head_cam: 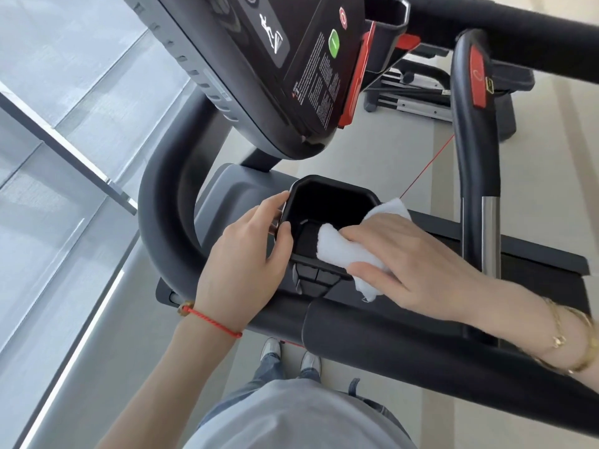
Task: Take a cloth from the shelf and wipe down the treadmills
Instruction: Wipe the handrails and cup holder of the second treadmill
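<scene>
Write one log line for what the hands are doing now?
left hand: grips cup holder rim | right hand: presses white cloth into it | stage: wiping

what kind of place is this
Most likely a gym or fitness room: a treadmill console with start and stop buttons, padded handrails, and another exercise machine behind. The right hand wipes the cup holder with a white cloth.
</scene>
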